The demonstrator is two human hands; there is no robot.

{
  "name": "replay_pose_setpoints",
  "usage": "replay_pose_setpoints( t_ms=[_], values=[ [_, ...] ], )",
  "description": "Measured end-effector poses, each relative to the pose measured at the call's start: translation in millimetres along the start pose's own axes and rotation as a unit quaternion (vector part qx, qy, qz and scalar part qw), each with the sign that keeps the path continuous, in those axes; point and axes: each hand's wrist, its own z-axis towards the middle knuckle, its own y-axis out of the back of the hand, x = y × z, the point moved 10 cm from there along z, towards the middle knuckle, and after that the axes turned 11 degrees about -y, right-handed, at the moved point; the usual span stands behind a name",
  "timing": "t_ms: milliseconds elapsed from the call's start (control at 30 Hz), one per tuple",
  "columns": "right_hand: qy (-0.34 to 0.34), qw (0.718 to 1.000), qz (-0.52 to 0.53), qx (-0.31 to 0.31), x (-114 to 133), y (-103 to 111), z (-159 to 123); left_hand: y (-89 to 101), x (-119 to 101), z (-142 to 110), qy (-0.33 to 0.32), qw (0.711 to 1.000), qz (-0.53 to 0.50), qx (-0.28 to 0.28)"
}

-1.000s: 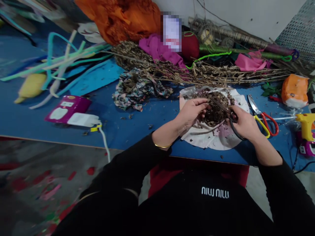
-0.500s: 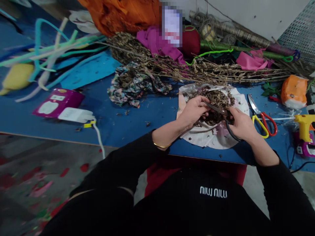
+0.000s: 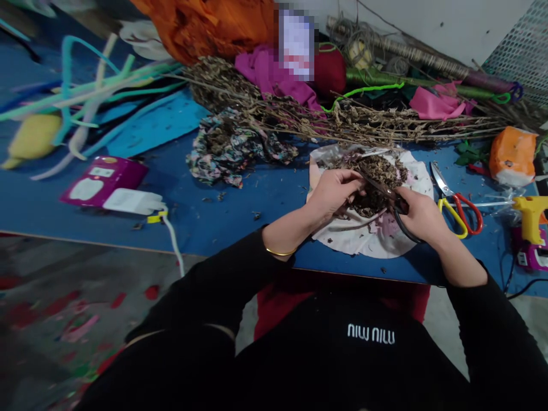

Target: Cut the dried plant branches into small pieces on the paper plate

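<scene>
Since brown plant bits already lie heaped on the pale cloth, I judge the cutting partly done, though long dried stems remain behind it on the table. I have the right hand clamped on the dark scissors, their blades over the heap. The left hand is at their tips, fingers bent; I cannot tell whether its grip holds a piece, nor how much is left.
</scene>
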Motion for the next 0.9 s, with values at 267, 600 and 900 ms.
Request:
replay_pose_setpoints(
  t_ms=[267,600,900],
  values=[
    [0.011,0.998,-0.058,-0.001,2,-4,0,-5.2,2,1,-0.003,0.999,0.037,0.007],
    [0.01,0.999,-0.027,-0.03,-3,0,3,-0.9,6,0,0.031,0.999,-0.038,-0.018],
    [0.007,0.999,-0.027,-0.04,-2,4,1,2.0,9,6,0.009,0.994,-0.101,-0.042]
  ],
)
